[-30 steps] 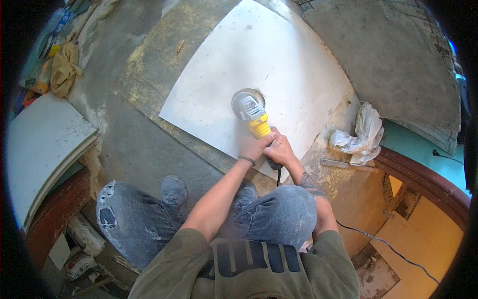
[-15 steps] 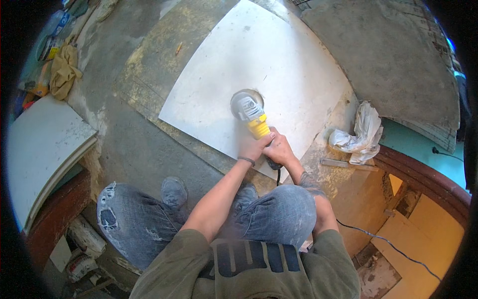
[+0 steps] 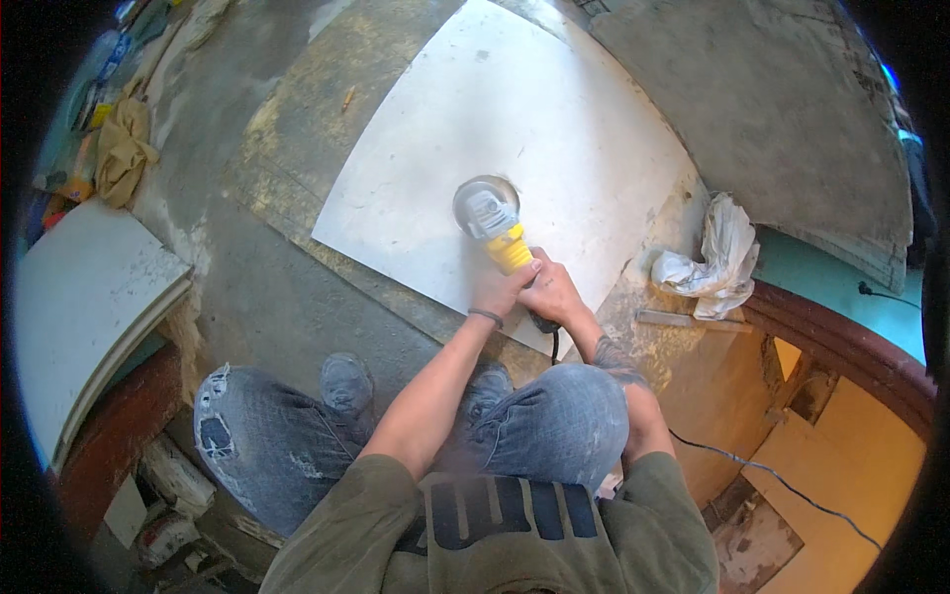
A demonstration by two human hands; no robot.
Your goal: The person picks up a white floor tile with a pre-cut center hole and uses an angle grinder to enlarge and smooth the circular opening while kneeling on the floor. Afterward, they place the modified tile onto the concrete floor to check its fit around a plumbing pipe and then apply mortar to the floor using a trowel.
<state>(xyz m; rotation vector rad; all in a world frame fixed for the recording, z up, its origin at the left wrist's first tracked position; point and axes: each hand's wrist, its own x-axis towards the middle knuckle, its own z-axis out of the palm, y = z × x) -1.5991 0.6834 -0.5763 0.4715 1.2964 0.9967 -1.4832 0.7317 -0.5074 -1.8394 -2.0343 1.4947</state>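
Note:
A yellow and grey angle grinder (image 3: 503, 236) is held over a large white square board (image 3: 406, 178), its round disc at the board's middle, where a small greyish haze shows. My left hand (image 3: 505, 282) is closed round the yellow grip from the left, thumb near the top. My right hand (image 3: 549, 292) is also closed on the grinder, beside and partly behind my left one. A black cord (image 3: 554, 342) hangs from the tool's rear. The white board lies on a larger stained sheet (image 3: 297, 129).
Grey sheets (image 3: 752, 119) lie at upper right, beside a crumpled white plastic bag (image 3: 708, 262) and a metal bar (image 3: 693, 322). A stack of white boards (image 3: 94, 307) is at left, with bags and cloth (image 3: 124, 148) above it. My bent knees (image 3: 544, 426) are close below the board.
The grinder and both hands have moved very slightly up and left, still on the same part of the board. My grip is unchanged.

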